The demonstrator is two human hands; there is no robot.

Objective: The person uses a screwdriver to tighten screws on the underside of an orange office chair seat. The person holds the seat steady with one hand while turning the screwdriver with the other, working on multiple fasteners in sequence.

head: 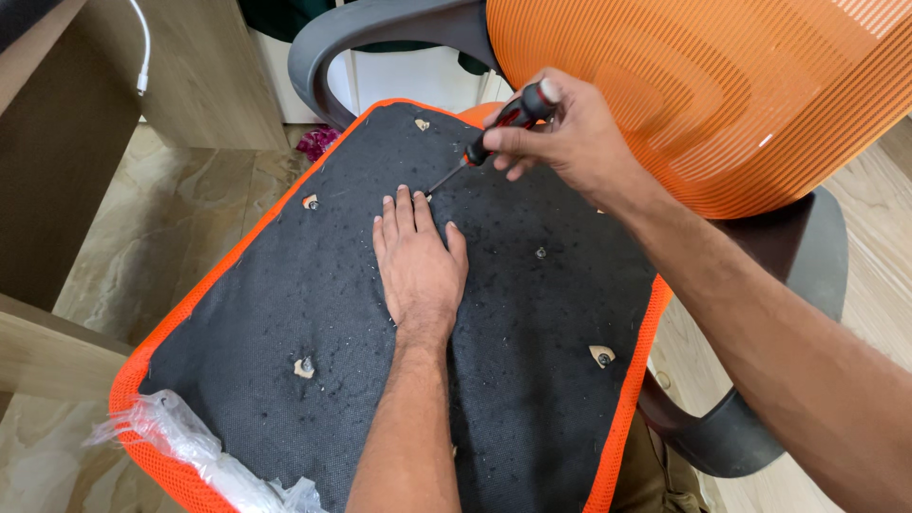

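The left hand (418, 261) lay flat and open, palm down, on the black fabric underside of an upturned chair seat (285, 285), its fingers spread a little and pointing toward the far edge. It held nothing. The right hand (560, 133) was closed around the red and black handle of a screwdriver (494, 133), gripped from above, with the shaft slanting down and to the left. The tip met the fabric just beyond the left hand's fingertips, at the far middle of the seat.

The seat was edged in orange mesh and took up most of the view. Several screw holes (304, 366) ringed with pale torn fabric dotted its surface: one near the left, one far left, one at the far edge, one near the right, plus a small screw head right of centre. The orange mesh backrest (703, 95) stood at the far right, with a grey armrest (370, 38) curving behind the seat. Crumpled clear plastic wrap (180, 442) clung to the near left corner. A tiled floor (142, 247) showed at the left.
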